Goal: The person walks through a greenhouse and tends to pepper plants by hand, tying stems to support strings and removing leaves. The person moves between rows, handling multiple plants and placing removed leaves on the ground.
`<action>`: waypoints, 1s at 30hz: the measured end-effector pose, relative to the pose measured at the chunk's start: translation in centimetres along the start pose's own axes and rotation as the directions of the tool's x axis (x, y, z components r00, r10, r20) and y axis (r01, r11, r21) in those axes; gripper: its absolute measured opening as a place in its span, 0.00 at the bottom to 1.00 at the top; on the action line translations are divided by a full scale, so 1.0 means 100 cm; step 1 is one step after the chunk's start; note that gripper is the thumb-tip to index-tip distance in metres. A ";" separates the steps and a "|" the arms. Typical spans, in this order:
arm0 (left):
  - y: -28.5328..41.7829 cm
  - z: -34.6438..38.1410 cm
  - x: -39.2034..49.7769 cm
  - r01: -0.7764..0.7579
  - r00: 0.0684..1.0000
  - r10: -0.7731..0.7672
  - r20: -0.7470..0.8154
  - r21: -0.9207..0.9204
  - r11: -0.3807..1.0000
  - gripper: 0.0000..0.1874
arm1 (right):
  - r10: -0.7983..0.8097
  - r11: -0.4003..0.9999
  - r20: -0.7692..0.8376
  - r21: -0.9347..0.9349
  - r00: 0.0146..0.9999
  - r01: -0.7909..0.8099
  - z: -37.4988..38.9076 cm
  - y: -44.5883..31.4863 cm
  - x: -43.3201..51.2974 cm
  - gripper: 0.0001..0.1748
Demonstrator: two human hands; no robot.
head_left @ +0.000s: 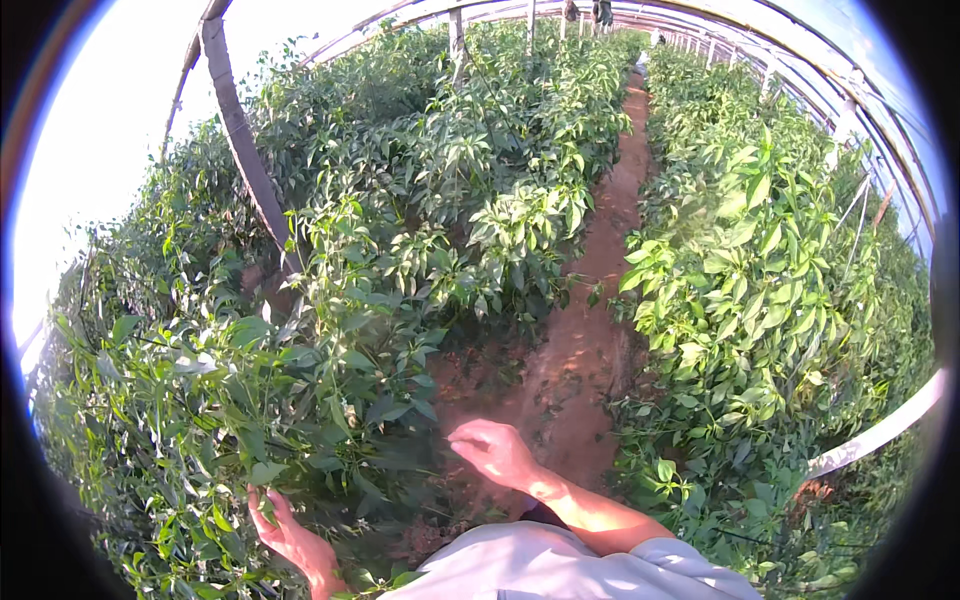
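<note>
At the lower left, my left hand (294, 541) reaches into the leafy edge of a green plant (247, 420), which looks like a pepper plant. Its thumb and fingers are apart, with a bit of green between them; whether they grip it is unclear. In front of my body, my right hand (495, 454) hovers over the reddish soil path (577, 375). The fingers of that hand are curled in, and nothing shows in them. A light-coloured shirt (555, 562) covers my torso at the bottom.
Dense plants (750, 285) line the path's right side. A leaning post (244, 139) rises among the left plants, and a pale curved pole (877, 431) juts in at right. Overhead arch the frame's bars (810, 67). Dark items (601, 13) hang far off.
</note>
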State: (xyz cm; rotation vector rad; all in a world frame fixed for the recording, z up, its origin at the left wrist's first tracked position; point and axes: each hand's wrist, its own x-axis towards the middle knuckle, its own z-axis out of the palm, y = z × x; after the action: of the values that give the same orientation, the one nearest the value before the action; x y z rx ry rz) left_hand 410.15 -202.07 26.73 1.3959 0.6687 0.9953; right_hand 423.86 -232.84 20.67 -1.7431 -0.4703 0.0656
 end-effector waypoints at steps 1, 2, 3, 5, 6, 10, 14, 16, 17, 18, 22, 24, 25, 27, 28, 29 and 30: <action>0.013 0.009 -0.009 0.031 0.999 -0.028 -0.045 0.072 0.997 0.33 | -0.073 0.992 -0.052 -0.107 0.996 0.067 -0.025 0.012 0.000 0.11; 0.027 0.021 -0.019 0.018 0.999 -0.014 -0.034 0.118 0.993 0.34 | 0.019 0.994 -0.080 -0.103 0.997 -0.027 -0.050 0.025 0.002 0.12; 0.041 0.033 -0.030 0.000 1.000 0.005 -0.029 0.175 0.985 0.36 | 0.114 0.989 -0.099 -0.084 0.989 -0.122 -0.069 0.039 0.004 0.12; 0.044 0.058 -0.041 -0.180 0.975 0.198 -0.101 0.165 0.970 0.33 | 0.128 0.985 -0.179 -0.089 0.975 -0.146 -0.107 0.072 0.013 0.13; 0.059 0.080 -0.053 -0.277 0.936 0.295 -0.194 0.116 0.954 0.25 | 0.200 0.970 -0.161 -0.108 0.966 -0.219 -0.124 0.072 0.025 0.13; 0.072 0.161 -0.076 -0.583 0.778 0.617 -0.119 0.227 0.780 0.24 | 0.178 0.980 -0.228 -0.049 0.957 -0.194 -0.188 0.117 0.074 0.13; 0.045 0.234 -0.079 -0.681 0.732 0.662 0.158 0.158 0.715 0.28 | 0.168 0.985 -0.272 0.014 0.947 -0.171 -0.246 0.150 0.149 0.18; 0.030 0.285 -0.080 -0.594 0.787 0.554 0.270 0.090 0.800 0.27 | 0.098 0.995 -0.322 0.031 0.942 -0.093 -0.269 0.169 0.192 0.20; 0.017 0.312 -0.078 -0.528 0.814 0.491 0.312 0.045 0.848 0.27 | 0.079 0.997 -0.348 0.047 0.934 -0.067 -0.277 0.164 0.216 0.20; 0.001 0.344 -0.074 -0.473 0.833 0.440 0.337 0.021 0.881 0.25 | 0.078 0.997 -0.329 0.019 0.941 -0.076 -0.288 0.172 0.240 0.20; -0.082 0.475 -0.050 -0.119 0.863 0.114 0.493 -0.022 0.993 0.22 | 0.031 0.972 -0.251 -0.217 0.968 -0.087 -0.335 0.223 0.320 0.25; -0.114 0.550 -0.021 0.019 0.827 0.028 0.561 -0.078 0.997 0.21 | 0.084 0.962 -0.377 -0.209 0.922 -0.173 -0.347 0.227 0.357 0.28; -0.127 0.584 -0.009 0.087 0.806 -0.020 0.592 -0.085 0.993 0.21 | 0.115 0.957 -0.437 -0.192 0.892 -0.217 -0.351 0.231 0.375 0.30; -0.129 0.666 0.013 0.193 0.760 -0.087 0.644 -0.096 0.977 0.21 | 0.106 0.963 -0.380 -0.192 0.919 -0.191 -0.375 0.234 0.401 0.32; -0.135 0.703 0.025 0.195 0.752 -0.069 0.655 -0.122 0.973 0.20 | 0.125 0.945 -0.386 -0.236 0.914 -0.228 -0.387 0.229 0.417 0.33; -0.143 0.737 0.037 0.194 0.744 -0.055 0.667 -0.137 0.971 0.20 | 0.150 0.924 -0.390 -0.271 0.908 -0.269 -0.397 0.224 0.430 0.33; -0.151 0.768 0.049 0.152 0.742 -0.036 0.669 -0.115 0.982 0.21 | 0.181 0.901 -0.401 -0.298 0.898 -0.314 -0.402 0.224 0.440 0.34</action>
State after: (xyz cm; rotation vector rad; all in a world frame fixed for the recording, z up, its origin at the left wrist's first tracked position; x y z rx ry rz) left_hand 481.79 -233.32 20.75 1.4280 0.1079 0.3922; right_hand 482.16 -258.33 17.92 -2.1106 0.0279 -0.1694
